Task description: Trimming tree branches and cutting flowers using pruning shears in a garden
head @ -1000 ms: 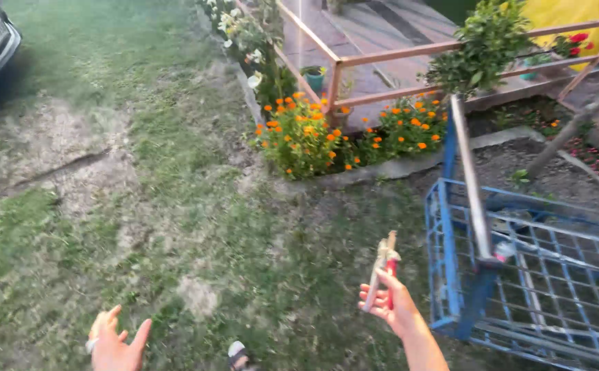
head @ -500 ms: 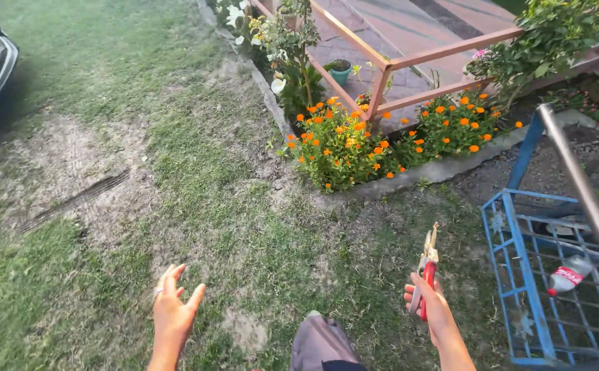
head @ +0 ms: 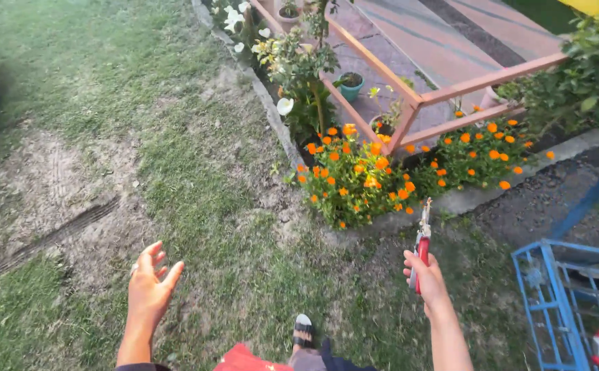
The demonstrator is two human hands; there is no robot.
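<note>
So the right hand (head: 426, 280) has its fingers curled tight around the red-handled pruning shears (head: 421, 242), blades pointing up, near the clump of orange flowers (head: 354, 175). The left hand (head: 150, 285) hangs loose over the grass (head: 196, 178), fingers spread, holding nothing. A blue metal crate (head: 553, 302) sits off to the right.

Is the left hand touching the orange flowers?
Apart. The head view shows the left hand open over grass, with a wide strip of lawn before the orange flowers.
</note>
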